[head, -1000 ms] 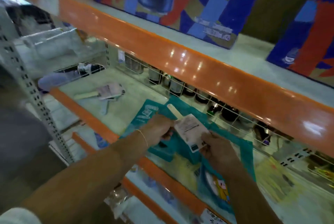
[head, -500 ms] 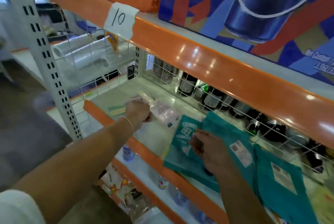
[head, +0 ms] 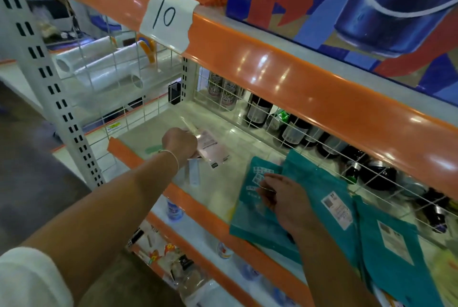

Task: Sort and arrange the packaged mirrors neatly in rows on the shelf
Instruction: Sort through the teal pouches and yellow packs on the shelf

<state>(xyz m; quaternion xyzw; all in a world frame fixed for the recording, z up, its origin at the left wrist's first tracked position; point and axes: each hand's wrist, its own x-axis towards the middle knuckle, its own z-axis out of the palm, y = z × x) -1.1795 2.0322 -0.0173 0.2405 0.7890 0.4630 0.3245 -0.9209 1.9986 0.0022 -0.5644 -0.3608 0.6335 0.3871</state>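
Both hands are working the shelf (head: 158,138) now. A second ago they were together on one pink packaged mirror over the teal packs; since then the left hand (head: 179,144) has carried it out to the left, and it is curled round that pink packaged mirror (head: 212,149) far left on the shelf. Right hand (head: 285,197), well apart from it, pinches the top edge of the nearest teal pack (head: 257,207), which juts over the orange front rail (head: 198,205). More teal packs (head: 386,244) overlap to the right. Beside the left wrist a pale handled item (head: 194,175) lies flat. Behind, a wire grid (head: 260,113) fences off cans and dark bottles (head: 257,110). Overhead, a taped label reading 10 (head: 166,17) sits on the upper orange rail.
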